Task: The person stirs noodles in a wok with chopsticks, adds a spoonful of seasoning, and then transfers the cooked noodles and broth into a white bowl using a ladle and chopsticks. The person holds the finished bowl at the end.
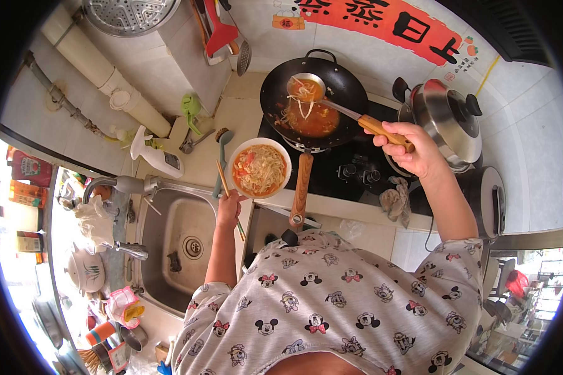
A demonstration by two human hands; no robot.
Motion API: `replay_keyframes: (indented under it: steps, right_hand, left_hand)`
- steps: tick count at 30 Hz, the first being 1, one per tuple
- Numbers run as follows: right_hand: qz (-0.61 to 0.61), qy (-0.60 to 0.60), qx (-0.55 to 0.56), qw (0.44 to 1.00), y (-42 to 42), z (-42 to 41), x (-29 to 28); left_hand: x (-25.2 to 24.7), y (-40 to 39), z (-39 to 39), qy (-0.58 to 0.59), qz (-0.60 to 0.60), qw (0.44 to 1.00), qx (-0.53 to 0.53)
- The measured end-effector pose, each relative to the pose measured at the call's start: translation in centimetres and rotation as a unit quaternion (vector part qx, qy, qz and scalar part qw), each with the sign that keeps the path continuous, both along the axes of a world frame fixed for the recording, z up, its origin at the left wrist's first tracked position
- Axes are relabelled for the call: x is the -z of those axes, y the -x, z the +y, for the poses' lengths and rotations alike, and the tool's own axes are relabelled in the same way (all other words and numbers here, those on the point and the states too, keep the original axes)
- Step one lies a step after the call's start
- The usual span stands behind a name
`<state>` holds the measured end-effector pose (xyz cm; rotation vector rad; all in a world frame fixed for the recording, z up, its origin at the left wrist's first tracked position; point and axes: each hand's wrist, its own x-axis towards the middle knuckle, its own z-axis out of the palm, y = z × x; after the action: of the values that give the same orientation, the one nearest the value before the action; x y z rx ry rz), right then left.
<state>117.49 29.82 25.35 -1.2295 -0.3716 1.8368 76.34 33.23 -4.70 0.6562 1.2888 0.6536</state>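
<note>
My right hand (406, 147) grips the wooden handle of a metal ladle (306, 87), whose bowl holds red broth and noodles above the black wok (352, 79). Pale noodle strands hang over the ladle's rim. Red broth with bits of food (316, 123) lies in the wok, which stands on the black cooktop (328, 166). My left hand (230, 208) holds a pair of chopsticks (224, 177) and touches the near edge of a white bowl (285, 161). That bowl, full of noodles and tomato pieces (260, 171), is left of the wok's wooden handle (301, 187).
A stainless sink (187, 197) lies left of my left arm. Near it are a white spray bottle (157, 154) and a green-handled brush (224, 140). At the right stand a lidded steel pot (438, 117) and a rumpled cloth (396, 199) at the cooktop's edge.
</note>
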Motion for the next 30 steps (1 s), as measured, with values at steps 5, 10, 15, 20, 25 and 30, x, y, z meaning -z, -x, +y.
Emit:
replay_keyframes:
  steps: [5,10,15,20,25,30]
  right_hand:
    - [-0.018,0.006,0.005,1.000,0.4,0.1,-1.6]
    - [-0.028,0.000,-0.001,1.000,0.9,-0.1,-3.0]
    - [-0.033,-0.012,-0.021,0.999,2.0,-0.6,-4.6]
    - [-0.050,-0.009,-0.037,0.998,3.3,-1.6,-5.6]
    - [0.006,0.018,-0.045,0.999,4.5,-3.0,-5.0]
    - [0.022,0.049,-0.070,0.996,5.9,-3.8,-2.6]
  left_hand:
    - [0.0,0.0,0.0,-0.006,-0.015,1.000,-0.013]
    - [-0.3,-0.1,0.0,-0.006,-0.021,1.000,-0.016]
    - [-0.1,0.0,-0.1,-0.017,-0.021,1.000,-0.011]
    - [0.4,0.1,0.0,-0.025,-0.013,1.000,-0.003]
    - [-0.6,0.1,0.1,0.004,-0.023,0.999,-0.023]
    - [-1.2,-0.1,0.1,0.009,-0.039,0.999,-0.033]
